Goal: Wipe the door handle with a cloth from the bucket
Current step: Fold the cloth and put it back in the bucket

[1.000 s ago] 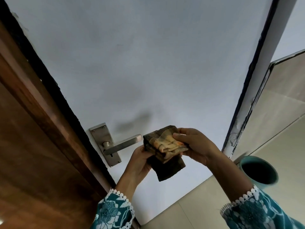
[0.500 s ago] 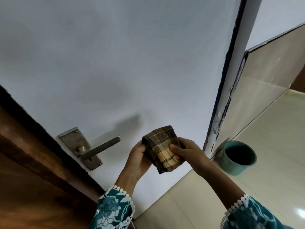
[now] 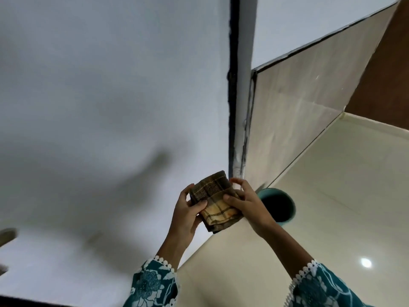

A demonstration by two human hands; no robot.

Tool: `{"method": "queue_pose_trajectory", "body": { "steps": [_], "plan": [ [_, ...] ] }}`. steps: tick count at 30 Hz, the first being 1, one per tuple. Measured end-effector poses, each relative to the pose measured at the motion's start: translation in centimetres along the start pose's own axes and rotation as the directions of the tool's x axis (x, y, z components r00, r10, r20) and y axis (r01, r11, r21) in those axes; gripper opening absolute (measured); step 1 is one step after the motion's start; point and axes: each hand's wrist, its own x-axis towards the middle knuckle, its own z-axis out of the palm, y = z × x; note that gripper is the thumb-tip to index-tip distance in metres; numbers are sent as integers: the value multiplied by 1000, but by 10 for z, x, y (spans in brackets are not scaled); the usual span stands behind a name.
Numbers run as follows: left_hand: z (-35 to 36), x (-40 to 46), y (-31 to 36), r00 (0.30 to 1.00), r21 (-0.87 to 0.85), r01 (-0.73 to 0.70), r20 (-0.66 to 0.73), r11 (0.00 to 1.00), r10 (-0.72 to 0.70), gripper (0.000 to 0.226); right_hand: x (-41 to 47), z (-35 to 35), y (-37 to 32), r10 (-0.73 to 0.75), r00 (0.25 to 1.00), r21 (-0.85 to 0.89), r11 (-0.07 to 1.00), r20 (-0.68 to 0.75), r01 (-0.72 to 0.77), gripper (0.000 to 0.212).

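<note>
A folded plaid cloth (image 3: 214, 202), brown and yellow checks, was held between both hands in front of the white door (image 3: 106, 107). The left hand (image 3: 187, 212) was closed on the cloth's left edge, thumb pressed on its face. The right hand (image 3: 245, 203) was gripping the right side, thumb on the yellow part, fingers curled behind. The cloth was kept roughly upright, slightly tilted, its lower corner hanging free. A teal bucket (image 3: 279, 207) was seen on the tiled floor (image 3: 332, 196) just right of the right hand, partly hidden by the wrist, near the door's edge and the tiled wall (image 3: 298, 103). At the far left edge a blurred grey shape (image 3: 7, 234) was noted, possibly the door handle; it could not be told for certain. Teal floral sleeves (image 3: 152, 284) with white lace trim were worn on both arms.
</note>
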Motion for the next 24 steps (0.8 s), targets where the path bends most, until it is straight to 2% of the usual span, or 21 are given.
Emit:
{"method": "queue_pose_trajectory", "body": {
  "steps": [3,6,8,11,13,18,21,24],
  "plan": [
    [53,26,-23,997,33,64,29,997,-65,55,12,-63,7,-65,997,-70,995,47,68,64],
    [99,49,-47,985,87,159,50,983,-163,51,25,-122,18,-58,998,-161,985,-14,55,61],
    [125,63,-65,976,132,215,11,968,-219,47,35,-160,26,-37,997,-159,987,-69,25,58],
    [159,88,-90,956,146,292,-46,945,-288,29,53,-218,41,30,983,-86,995,-182,-46,53],
    [181,110,-106,945,155,326,-37,932,-324,23,68,-255,51,95,969,-39,994,-228,-106,49],
    [236,178,-139,924,190,371,27,909,-382,23,117,-335,76,246,900,-44,959,-360,-280,42],
    [265,222,-153,907,158,414,9,897,-420,27,149,-373,85,347,835,-12,921,-427,-388,39],
    [287,266,-167,904,121,427,-30,896,-426,31,187,-406,94,403,809,9,897,-427,-442,30]
  ]
}}
